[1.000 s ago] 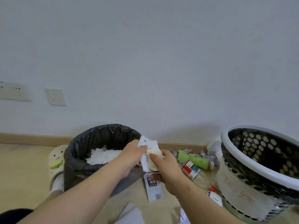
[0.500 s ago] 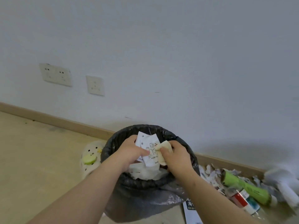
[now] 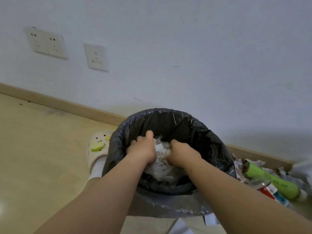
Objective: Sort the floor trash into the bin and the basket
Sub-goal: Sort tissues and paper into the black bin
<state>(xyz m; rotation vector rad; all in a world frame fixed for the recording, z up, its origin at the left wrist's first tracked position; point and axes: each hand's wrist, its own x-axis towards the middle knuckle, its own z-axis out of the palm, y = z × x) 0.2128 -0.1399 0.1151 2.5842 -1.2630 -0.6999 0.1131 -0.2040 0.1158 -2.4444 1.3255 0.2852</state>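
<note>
Down inside the black-bagged bin (image 3: 211, 149), left grip (image 3: 141, 149) and right grip (image 3: 183, 153) both curl onto a crumpled white printed wrapper (image 3: 160, 160); green bottle (image 3: 276, 182) lies on the floor (image 3: 42, 149), right.

Left hand (image 3: 143, 150) and right hand (image 3: 184, 153) both grip crumpled white paper (image 3: 160, 160) inside black-lined bin (image 3: 168, 114); green bottle (image 3: 273, 179) on floor (image 3: 42, 149) to its right.

Pale wall (image 3: 185, 39) (two socket plates (image 3: 46, 42)), wooden skirting (image 3: 59, 103), light wood floor (image 3: 33, 149).
</note>
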